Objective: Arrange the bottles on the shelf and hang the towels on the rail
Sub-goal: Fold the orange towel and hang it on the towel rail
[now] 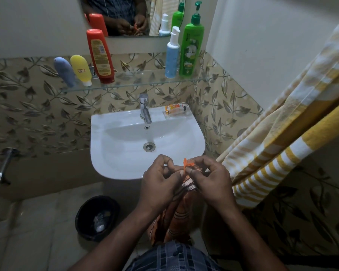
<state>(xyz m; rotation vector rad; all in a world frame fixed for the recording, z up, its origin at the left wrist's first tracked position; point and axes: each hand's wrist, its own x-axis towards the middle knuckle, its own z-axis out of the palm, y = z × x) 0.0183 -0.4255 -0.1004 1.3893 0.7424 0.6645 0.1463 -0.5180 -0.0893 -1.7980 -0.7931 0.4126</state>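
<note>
1. An orange patterned cloth towel [176, 218] is held in front of the white ceramic sink [114, 163].
2. Its frayed top edge is pinched tightly by the left hand [160, 184] and the right hand [209, 180].
3. A red plastic squeeze bottle [100, 55] is stood on the clear glass shelf [137, 82].

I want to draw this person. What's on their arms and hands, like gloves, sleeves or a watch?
No gloves: the left hand and right hand are bare. Both forearms are bare too, with no sleeve in view. I see no watch, bracelet or ring. Between the arms, low down, shows a blue-grey checked garment.
</note>
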